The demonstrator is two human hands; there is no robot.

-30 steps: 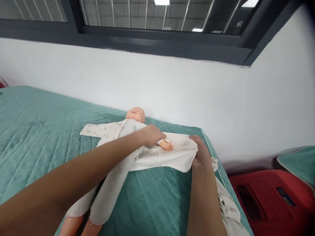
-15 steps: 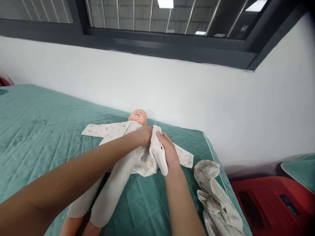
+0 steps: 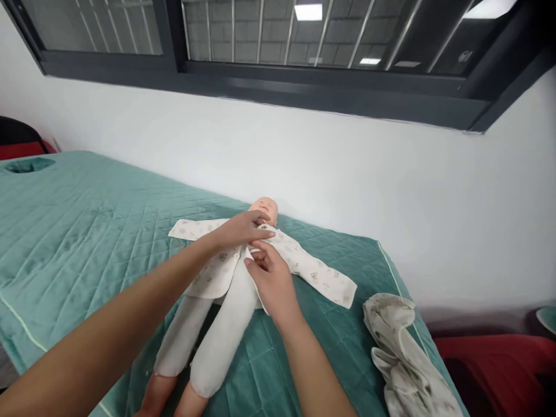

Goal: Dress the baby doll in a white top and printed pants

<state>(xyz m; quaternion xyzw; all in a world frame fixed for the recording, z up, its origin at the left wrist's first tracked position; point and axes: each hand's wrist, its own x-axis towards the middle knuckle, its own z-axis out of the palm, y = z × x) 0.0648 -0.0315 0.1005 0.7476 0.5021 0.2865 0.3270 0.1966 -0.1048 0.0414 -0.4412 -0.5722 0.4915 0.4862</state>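
A baby doll (image 3: pixel 266 204) lies on its back on a green quilted cover, in white leggings (image 3: pixel 234 324) and a white long-sleeved baby shirt (image 3: pixel 319 277) with small prints. Both sleeves stretch out sideways. Across the doll's upper chest, just below its chin, rests my left hand (image 3: pixel 243 228), its fingers stretched and apart on the shirt. My right hand (image 3: pixel 275 284) is at the front of the shirt, thumb and curled fingers closed on the cloth near its edge. My hands hide part of the doll's neck and chest.
The green quilted cover (image 3: pixel 108 214) reaches the white wall (image 3: pixel 347 179) under a dark window frame (image 3: pixel 313 95). A crumpled printed cloth (image 3: pixel 403 353) lies near the right edge. Beyond that edge is a red chair (image 3: pixel 499 370).
The turned-back shirt flap that my hands held now lies over the doll's chest. My left hand has opened near the neck. The view has shifted, so everything sits somewhat differently in the picture.
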